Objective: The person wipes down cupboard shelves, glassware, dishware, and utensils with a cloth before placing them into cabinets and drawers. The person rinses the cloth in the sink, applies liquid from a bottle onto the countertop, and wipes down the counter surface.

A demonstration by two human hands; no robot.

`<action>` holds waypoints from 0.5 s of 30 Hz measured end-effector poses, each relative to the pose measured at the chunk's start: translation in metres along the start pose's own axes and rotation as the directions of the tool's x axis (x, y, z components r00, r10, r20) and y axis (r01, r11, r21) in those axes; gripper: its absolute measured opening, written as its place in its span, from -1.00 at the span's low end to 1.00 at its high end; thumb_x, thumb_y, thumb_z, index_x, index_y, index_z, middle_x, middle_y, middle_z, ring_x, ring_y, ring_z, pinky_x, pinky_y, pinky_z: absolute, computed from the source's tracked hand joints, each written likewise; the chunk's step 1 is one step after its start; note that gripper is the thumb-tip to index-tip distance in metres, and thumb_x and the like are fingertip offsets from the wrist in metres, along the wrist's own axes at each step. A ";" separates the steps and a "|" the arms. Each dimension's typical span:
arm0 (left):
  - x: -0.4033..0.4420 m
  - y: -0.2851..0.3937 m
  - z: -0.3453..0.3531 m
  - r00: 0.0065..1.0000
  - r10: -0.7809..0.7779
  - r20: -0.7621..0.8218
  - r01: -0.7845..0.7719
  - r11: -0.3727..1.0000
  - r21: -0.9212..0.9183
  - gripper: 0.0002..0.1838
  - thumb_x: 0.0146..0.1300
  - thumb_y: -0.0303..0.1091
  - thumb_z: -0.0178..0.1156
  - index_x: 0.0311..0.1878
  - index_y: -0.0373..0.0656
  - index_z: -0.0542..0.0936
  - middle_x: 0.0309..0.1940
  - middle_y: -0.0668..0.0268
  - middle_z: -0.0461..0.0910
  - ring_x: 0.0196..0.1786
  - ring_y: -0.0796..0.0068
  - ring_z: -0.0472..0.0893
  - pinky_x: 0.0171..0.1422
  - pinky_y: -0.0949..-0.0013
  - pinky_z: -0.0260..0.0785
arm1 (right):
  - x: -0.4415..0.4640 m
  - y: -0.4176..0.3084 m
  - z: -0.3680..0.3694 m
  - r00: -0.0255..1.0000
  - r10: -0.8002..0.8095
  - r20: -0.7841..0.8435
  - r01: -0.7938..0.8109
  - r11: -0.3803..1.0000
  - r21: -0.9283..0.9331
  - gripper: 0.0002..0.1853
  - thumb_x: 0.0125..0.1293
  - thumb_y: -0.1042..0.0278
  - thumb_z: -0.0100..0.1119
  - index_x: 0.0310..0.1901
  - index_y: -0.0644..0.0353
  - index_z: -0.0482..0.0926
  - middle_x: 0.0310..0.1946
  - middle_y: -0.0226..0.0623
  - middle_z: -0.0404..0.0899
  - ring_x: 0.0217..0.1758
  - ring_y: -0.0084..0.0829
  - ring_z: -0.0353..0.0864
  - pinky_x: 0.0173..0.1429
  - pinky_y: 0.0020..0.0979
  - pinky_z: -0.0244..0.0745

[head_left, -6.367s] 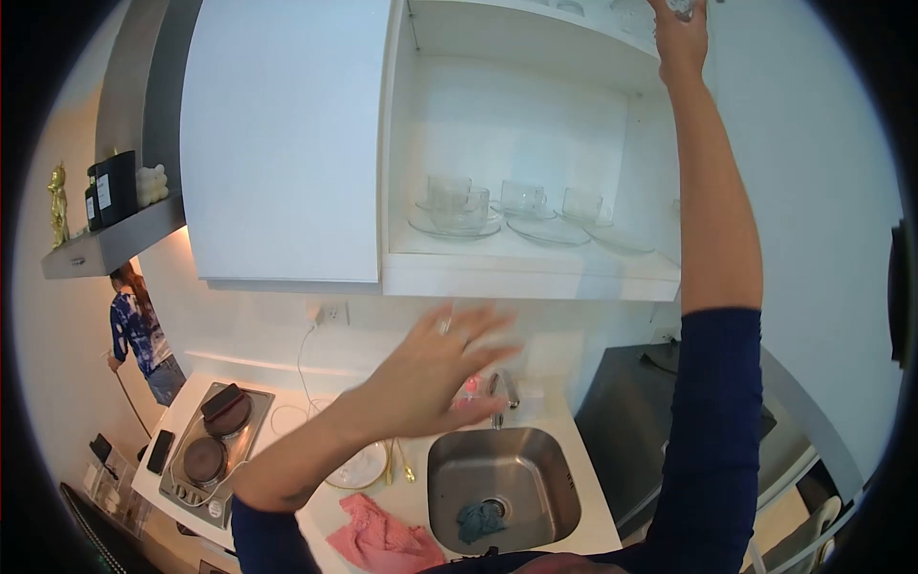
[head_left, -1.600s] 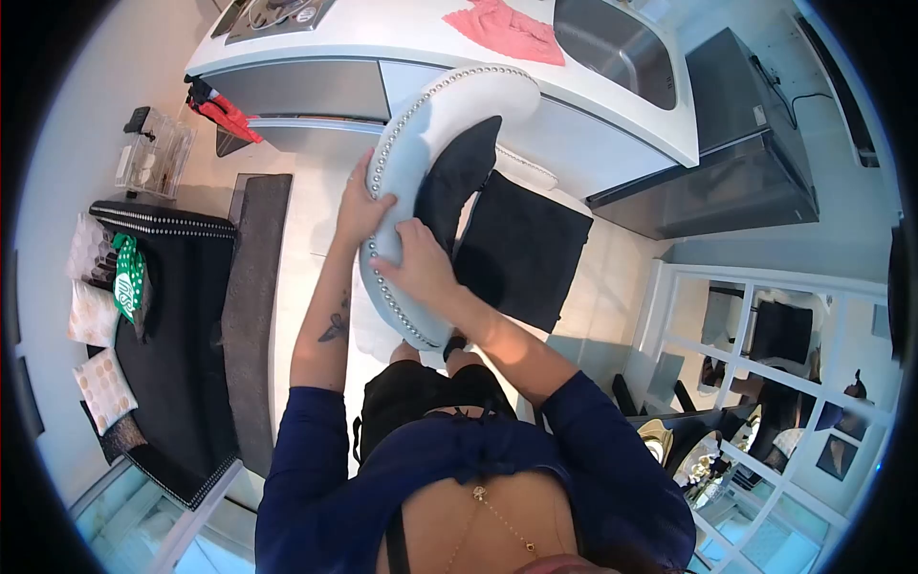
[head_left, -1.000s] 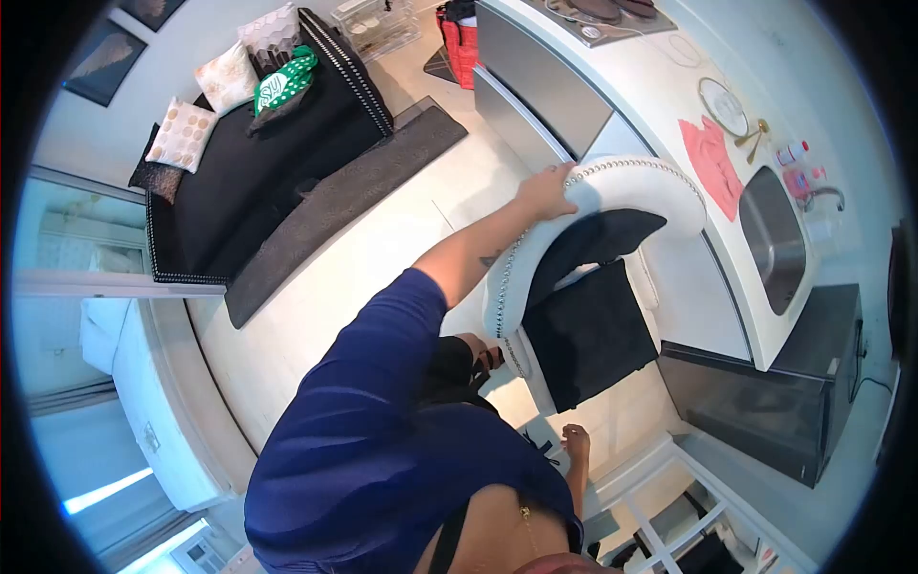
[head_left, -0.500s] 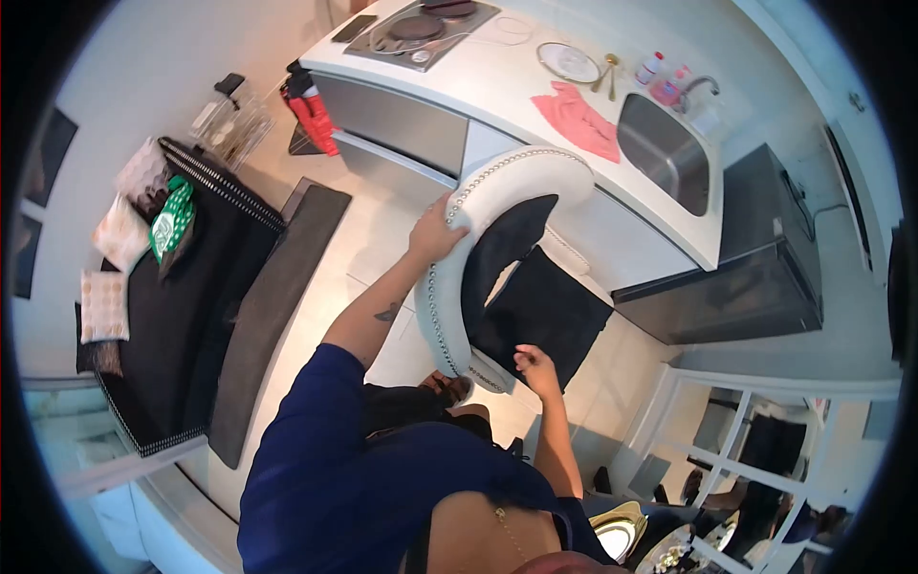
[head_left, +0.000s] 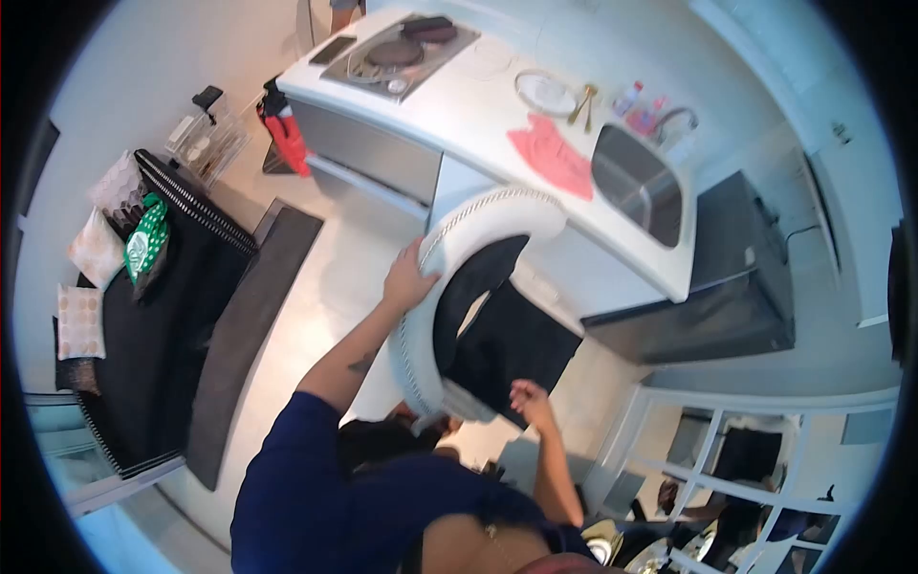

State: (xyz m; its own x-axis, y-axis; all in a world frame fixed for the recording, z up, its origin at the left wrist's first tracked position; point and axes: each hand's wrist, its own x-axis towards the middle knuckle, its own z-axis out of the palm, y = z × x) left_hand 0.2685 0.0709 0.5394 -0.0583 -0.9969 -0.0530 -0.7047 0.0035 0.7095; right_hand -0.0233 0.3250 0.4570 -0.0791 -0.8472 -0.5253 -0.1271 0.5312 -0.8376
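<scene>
A white armchair [head_left: 497,206] with a curved, studded back stands between me and the kitchen counter. Its seat [head_left: 521,344] is black, and a black pad [head_left: 466,297] lines the inside of the back. My left hand [head_left: 409,277] is wrapped over the outer rim of the chair back. Just above the seat's near edge is my right hand [head_left: 531,402], its fingers curled together. Whether anything small is inside those fingers cannot be made out.
The white counter [head_left: 483,105] carries a hot plate [head_left: 397,57], a plate [head_left: 545,93], a pink cloth [head_left: 553,158] and a sink [head_left: 641,182]. A dark refrigerator [head_left: 698,306] stands right. Left are a grey rug [head_left: 251,344] and a black sofa [head_left: 163,364]; a paned mirror [head_left: 736,450] is lower right.
My view has shifted, so the room and chair sit lower and further left. My left hand stays on the chair back; my right hand remains curled near the seat. Someone's leg shows at the top.
</scene>
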 end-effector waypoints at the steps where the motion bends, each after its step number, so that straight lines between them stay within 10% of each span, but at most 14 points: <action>1: -0.012 -0.003 0.004 1.000 0.006 0.003 -0.006 1.000 0.006 -0.14 -0.04 -0.21 0.33 0.34 -0.12 0.15 0.09 -0.01 0.41 0.12 0.09 0.45 0.19 0.18 0.31 | 0.001 -0.009 0.004 0.999 0.034 -0.008 -0.035 0.990 -0.133 -0.72 0.25 0.39 0.13 -0.03 0.27 0.48 -0.42 -0.44 0.51 -0.47 -0.67 0.45 -0.40 -0.64 0.35; 15: -0.012 0.001 0.001 0.998 0.045 0.053 -0.044 0.999 -0.021 -0.16 -0.07 -0.21 0.35 0.30 -0.18 0.20 0.09 -0.01 0.40 0.13 0.03 0.42 0.18 0.17 0.29 | 0.057 -0.152 -0.029 0.912 -0.393 -0.117 0.358 0.902 -0.242 -0.76 0.16 0.40 0.20 -0.13 0.27 0.56 -0.25 -0.35 0.59 -0.22 -0.52 0.54 -0.06 -0.49 0.43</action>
State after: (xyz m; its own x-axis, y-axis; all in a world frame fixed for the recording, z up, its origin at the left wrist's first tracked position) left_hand 0.2679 0.0830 0.5404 -0.1279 -0.9901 -0.0584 -0.6864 0.0459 0.7257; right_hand -0.0375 0.1962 0.5593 -0.1382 -0.9815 -0.1325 -0.3820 0.1762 -0.9072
